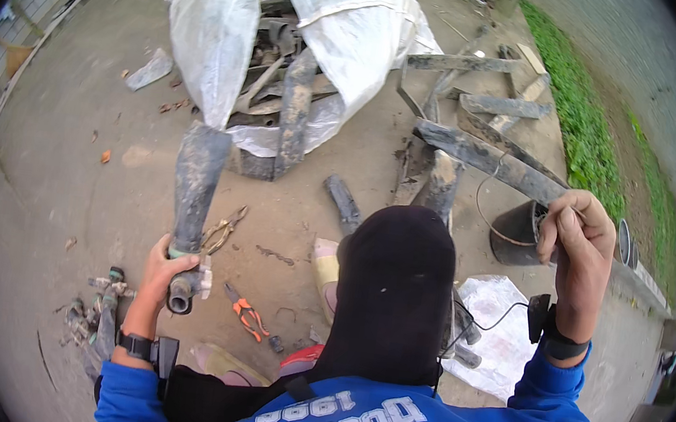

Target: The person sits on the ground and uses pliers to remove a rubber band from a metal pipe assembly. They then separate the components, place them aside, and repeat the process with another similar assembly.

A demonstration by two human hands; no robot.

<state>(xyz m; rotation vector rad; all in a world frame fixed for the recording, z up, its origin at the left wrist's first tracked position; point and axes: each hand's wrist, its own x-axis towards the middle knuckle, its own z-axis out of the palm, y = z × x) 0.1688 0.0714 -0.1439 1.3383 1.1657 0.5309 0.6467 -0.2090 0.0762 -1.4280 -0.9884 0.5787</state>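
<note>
My left hand [161, 268] grips a pipe fitting [183, 293] with a round open end, at the lower end of a dirty black flat hose [197, 184]. The hose stands up away from the hand. On the right, my right hand [583, 250] is raised with its fingers pinched together. A thin curved wire [483, 206] runs to these fingers and appears held there. Beside the left hand lie worn pliers [225, 229] with brass-coloured handles. Closer to my feet are orange-handled pliers [246, 313] on the concrete.
A white plastic sack [358, 43] spills dirty hose pieces ahead. Long flat hose lengths [490, 157] lie folded at right, near a black bucket [509, 235]. More fittings [108, 300] are piled at left. A white plastic sheet [491, 331] lies at right.
</note>
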